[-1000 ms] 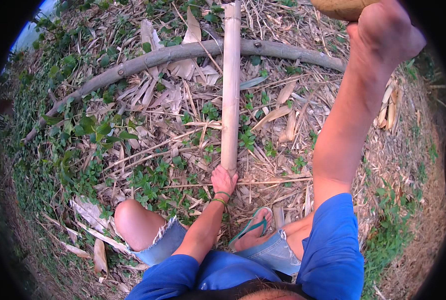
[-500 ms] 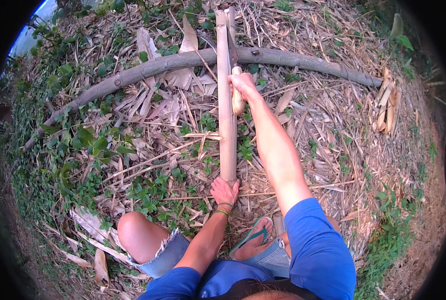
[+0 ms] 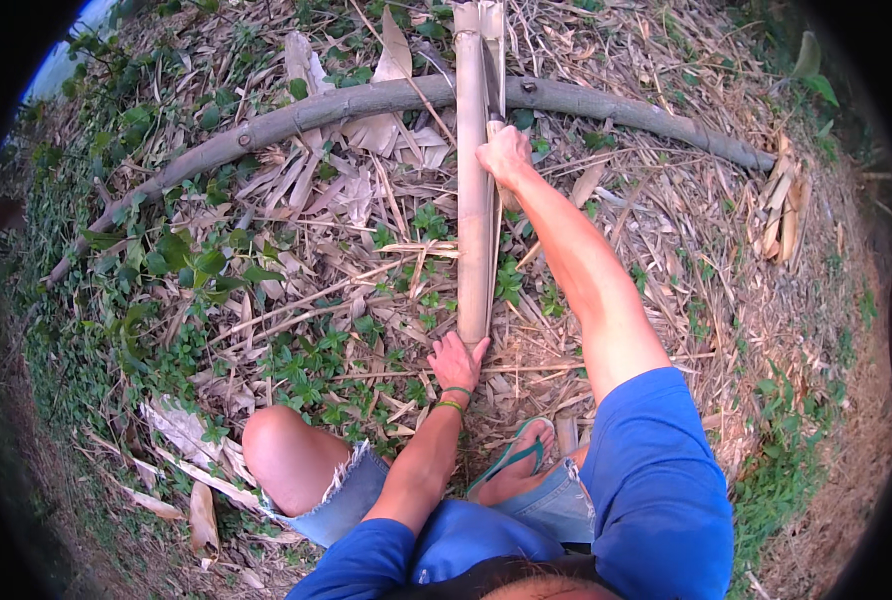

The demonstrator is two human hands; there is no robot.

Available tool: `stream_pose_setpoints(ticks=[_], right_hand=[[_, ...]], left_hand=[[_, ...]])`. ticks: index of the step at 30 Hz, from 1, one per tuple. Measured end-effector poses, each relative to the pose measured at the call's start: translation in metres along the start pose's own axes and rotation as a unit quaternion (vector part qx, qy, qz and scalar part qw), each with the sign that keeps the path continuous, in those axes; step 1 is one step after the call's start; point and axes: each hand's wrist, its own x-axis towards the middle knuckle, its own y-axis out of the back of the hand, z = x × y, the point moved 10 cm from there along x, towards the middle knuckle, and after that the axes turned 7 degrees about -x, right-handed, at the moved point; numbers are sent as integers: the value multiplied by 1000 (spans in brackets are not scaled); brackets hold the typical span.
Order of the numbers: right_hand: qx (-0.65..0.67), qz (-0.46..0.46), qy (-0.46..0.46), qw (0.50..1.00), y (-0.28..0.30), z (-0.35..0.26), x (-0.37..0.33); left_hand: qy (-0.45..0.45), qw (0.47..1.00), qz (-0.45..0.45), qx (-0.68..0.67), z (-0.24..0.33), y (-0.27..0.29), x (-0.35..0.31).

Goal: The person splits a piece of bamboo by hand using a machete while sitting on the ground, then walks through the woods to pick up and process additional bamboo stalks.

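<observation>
A long, straight length of pale bamboo [image 3: 473, 230] lies pointing away from me, across a curved grey branch. A thinner split piece [image 3: 497, 55] runs along its right side. In the gap between them, towards the far end, sits a dark blade [image 3: 490, 85]. My right hand [image 3: 505, 156] is closed round the blade's wooden handle [image 3: 509, 199], mostly covered by my fingers. At the bamboo's near end, my left hand [image 3: 456, 360] rests with fingers spread and thumb against the end. Bands circle that wrist.
The curved grey branch [image 3: 296, 120] lies crosswise under the bamboo's far part. Dry leaves and husks [image 3: 356, 200] litter the ground, with green plants [image 3: 191, 265] at left. Split dry pieces [image 3: 781, 205] lie by the branch's right end. My sandalled foot [image 3: 518, 460] is close below the bamboo.
My right hand has turned over the handle, hiding more of it, and the gap at the blade looks wider. The view has shifted slightly; my left hand stays at the near end.
</observation>
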Motion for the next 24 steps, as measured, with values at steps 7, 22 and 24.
stream_pose_setpoints(ticks=[7,22,24], right_hand=[[435,-215,-34,874,9,36,-4],[-126,182,-127,967,53,219,-201],[58,4,-87,995,1,188,-216]], left_hand=[[-28,1000,10,-10,-4,0,0],[-32,994,90,-53,27,63,-40],[-54,987,99,-114,20,60,-42]])
